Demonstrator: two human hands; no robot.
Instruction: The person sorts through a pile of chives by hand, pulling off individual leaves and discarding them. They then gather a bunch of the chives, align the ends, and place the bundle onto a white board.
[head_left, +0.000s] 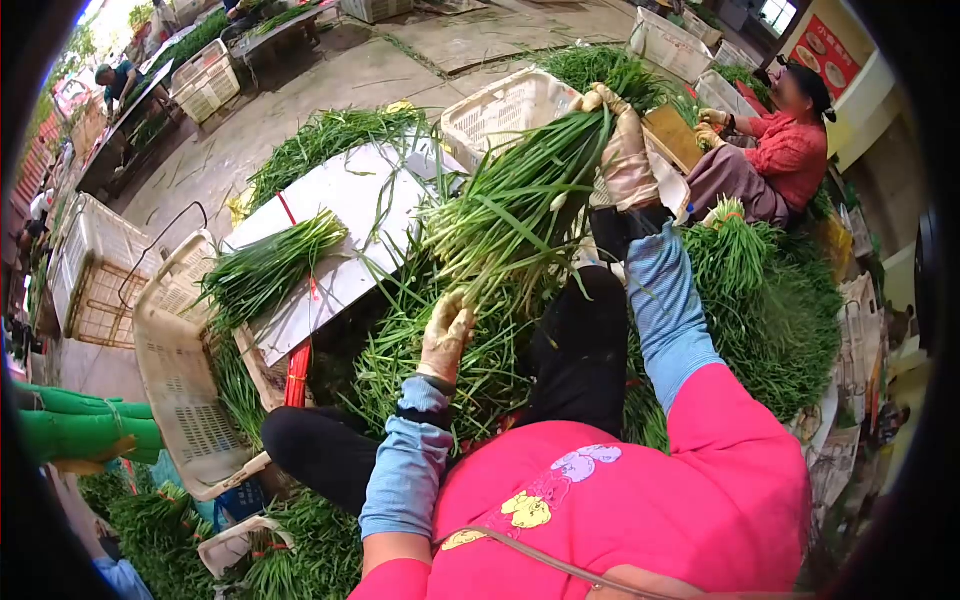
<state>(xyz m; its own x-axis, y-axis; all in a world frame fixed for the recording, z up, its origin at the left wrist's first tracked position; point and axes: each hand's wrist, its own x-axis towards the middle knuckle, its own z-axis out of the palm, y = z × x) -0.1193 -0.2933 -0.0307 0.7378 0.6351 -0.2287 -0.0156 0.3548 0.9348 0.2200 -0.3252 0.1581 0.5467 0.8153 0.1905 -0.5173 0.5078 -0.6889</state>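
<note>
A large loose bunch of garlic chives point(530, 190) hangs slantwise in front of me, pale stem ends toward the lower left. My right hand point(625, 145), in a pale glove, is closed around its upper leafy end. Lower down, my gloved left hand point(447, 335) has its fingers curled together beside the pale stem ends; what sits between them is too small to name. More loose chives point(430, 370) are heaped below, around my knees. On a white board point(375, 190) to the left lies a tidy bundle of chives point(275, 262), with a red tie point(312, 288) at the board's edge.
Plastic crates stand close by: an empty-looking cream crate point(185, 350) at left and a white crate point(510, 110) ahead. Piled chives point(765, 300) fill my right side. A person in red point(790, 150) sits at the right, gloved hands near a wooden board point(672, 138).
</note>
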